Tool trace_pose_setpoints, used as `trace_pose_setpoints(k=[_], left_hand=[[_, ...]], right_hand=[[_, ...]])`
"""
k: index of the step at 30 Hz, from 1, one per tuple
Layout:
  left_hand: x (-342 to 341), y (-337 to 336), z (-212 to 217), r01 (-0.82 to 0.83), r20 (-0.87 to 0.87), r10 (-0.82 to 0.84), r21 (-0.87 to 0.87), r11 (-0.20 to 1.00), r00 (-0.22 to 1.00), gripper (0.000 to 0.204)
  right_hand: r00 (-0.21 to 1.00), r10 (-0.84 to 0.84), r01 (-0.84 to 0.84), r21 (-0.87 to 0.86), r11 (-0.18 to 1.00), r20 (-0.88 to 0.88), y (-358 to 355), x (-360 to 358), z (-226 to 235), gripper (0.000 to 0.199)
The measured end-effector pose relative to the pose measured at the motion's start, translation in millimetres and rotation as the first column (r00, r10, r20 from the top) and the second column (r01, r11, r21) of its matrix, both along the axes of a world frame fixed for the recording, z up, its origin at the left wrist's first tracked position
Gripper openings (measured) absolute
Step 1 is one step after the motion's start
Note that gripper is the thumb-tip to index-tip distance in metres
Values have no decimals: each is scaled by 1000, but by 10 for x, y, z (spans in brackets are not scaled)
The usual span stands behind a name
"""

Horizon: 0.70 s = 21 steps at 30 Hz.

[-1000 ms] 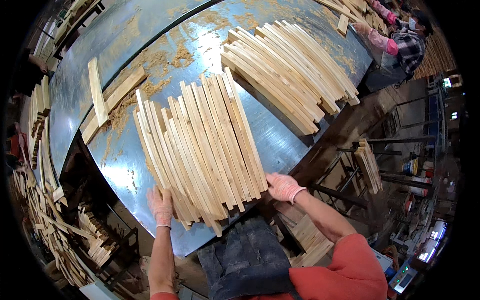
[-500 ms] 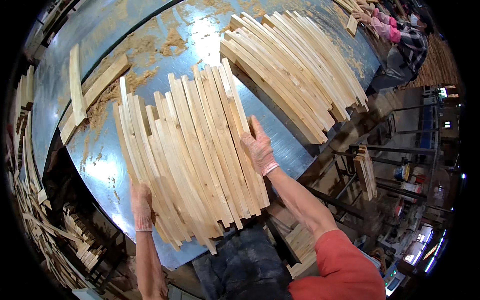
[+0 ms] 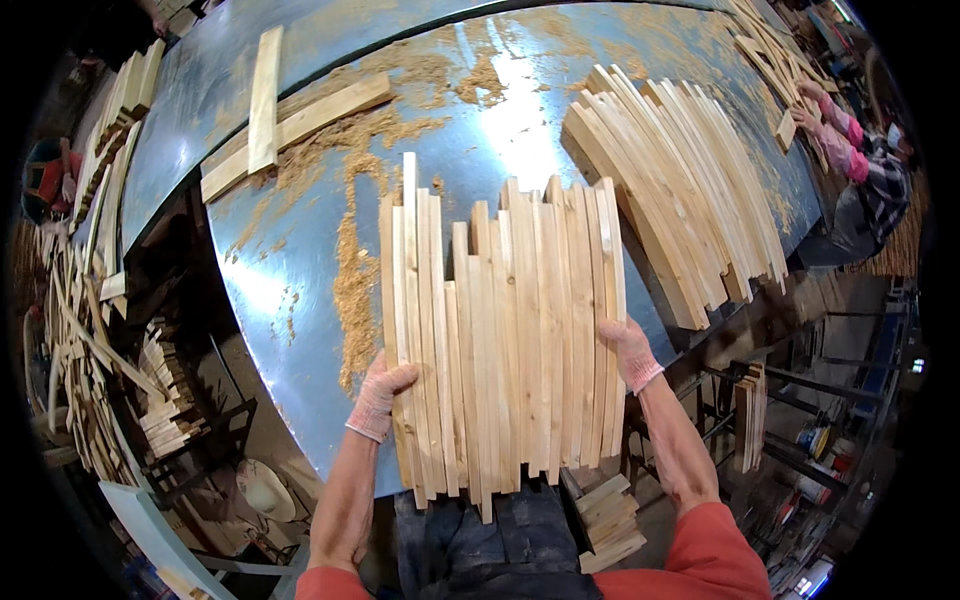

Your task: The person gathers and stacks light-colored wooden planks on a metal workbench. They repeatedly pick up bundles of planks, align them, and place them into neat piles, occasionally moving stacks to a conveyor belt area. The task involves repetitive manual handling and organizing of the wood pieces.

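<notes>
Metal table, sawdust, crossed boards, strip row, strip bundle over edge

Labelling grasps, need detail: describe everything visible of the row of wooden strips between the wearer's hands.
The row of wooden strips is pale yellow-brown, apparently bare wood, with grain and some darker knots. Many long, narrow pieces sit side by side, packed close, running near to far. Ends are uneven: one strip at left juts farthest; a shorter one leaves a notch. The left hand and right hand hold its outer sides. It is over the metal table; whether lifted is unclear.
</notes>
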<state>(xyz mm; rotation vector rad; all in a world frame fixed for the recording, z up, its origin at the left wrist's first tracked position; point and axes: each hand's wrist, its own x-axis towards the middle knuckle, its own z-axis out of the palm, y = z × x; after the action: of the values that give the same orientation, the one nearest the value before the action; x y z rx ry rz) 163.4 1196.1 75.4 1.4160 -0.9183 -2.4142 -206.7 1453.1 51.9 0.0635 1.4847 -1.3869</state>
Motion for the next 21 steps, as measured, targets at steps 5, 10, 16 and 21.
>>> trace_pose_setpoints(k=[5, 10, 16, 21], left_hand=[[418, 206, 257, -46, -44, 49, 63, 997, 998, 90], [1158, 351, 758, -170, -48, 166, -80, 982, 985, 88], [2413, 645, 1615, -439, -243, 391, -188, 879, 888, 79], [3851, 1225, 2164, -672, -287, 608, -337, 660, 741, 73]], right_hand=[[996, 62, -63, 14, 998, 69, 158, 273, 192, 75], [979, 197, -187, -178, 966, 46, -411, 761, 984, 77], [888, 443, -459, -241, 855, -121, -1205, 1574, 1848, 44], [782, 544, -623, -366, 692, -303, -1821, 2924, 2340, 31]])
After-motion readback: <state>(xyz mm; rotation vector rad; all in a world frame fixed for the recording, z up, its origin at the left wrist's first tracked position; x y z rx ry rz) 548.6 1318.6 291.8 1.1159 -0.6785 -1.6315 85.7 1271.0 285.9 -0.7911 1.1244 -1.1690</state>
